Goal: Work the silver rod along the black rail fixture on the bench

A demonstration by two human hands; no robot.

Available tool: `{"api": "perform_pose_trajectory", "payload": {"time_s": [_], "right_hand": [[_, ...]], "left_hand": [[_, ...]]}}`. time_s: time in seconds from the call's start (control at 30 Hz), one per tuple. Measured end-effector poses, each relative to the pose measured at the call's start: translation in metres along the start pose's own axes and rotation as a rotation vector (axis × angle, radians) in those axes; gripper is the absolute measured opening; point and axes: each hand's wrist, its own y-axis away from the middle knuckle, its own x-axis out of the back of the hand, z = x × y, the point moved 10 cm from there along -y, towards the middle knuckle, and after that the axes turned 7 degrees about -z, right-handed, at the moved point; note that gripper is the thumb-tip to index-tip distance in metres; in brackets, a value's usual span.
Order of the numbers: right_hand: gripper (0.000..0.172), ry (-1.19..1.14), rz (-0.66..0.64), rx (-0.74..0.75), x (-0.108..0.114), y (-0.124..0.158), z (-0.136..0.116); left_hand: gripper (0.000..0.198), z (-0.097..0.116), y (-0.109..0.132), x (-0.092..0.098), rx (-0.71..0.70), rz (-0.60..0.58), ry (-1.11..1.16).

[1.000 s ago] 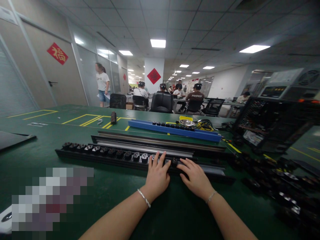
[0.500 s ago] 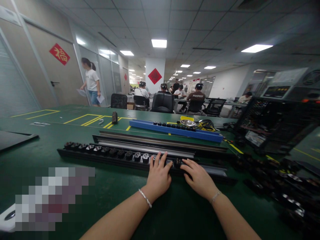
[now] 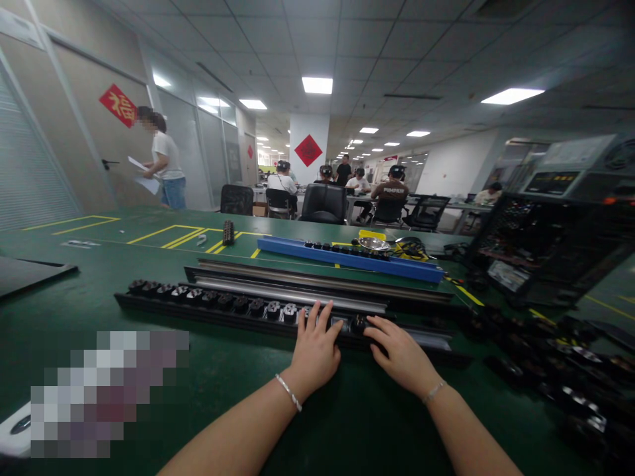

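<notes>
A long black rail (image 3: 208, 311) lies across the table in front of me, with a row of small black round modules (image 3: 225, 301) set along its channel. Spread fingers of my left hand (image 3: 316, 344) rest on the rail and cover some modules near the row's right end. To the right of it, my right hand (image 3: 404, 354) has its fingertips on a single black round module (image 3: 358, 322), a short gap away from the left fingers. The right thumb is bent toward the rail's near side. Part of that module is hidden by the fingers.
Behind the rail lie more dark rails (image 3: 317, 284) and a blue rail (image 3: 347, 260) holding black modules. Loose black parts (image 3: 560, 377) pile up at right, near an open computer case (image 3: 530, 244). A metal dish (image 3: 374, 244) stands farther back. People sit beyond; one walks at left.
My right hand has shifted slightly right along the rail, and the module at its fingertips has moved with it. The left hand stays in place. A person with papers has walked left.
</notes>
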Motion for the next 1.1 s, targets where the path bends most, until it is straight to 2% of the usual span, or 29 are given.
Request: {"api": "perform_pose_trajectory", "payload": {"time_s": [1.1], "right_hand": [[0.025,-0.015,0.019,-0.008,0.0094,0.0038,0.0077]], "left_hand": [[0.048,-0.0004,-0.0009,-0.0027,-0.008,-0.010,0.002]]}}
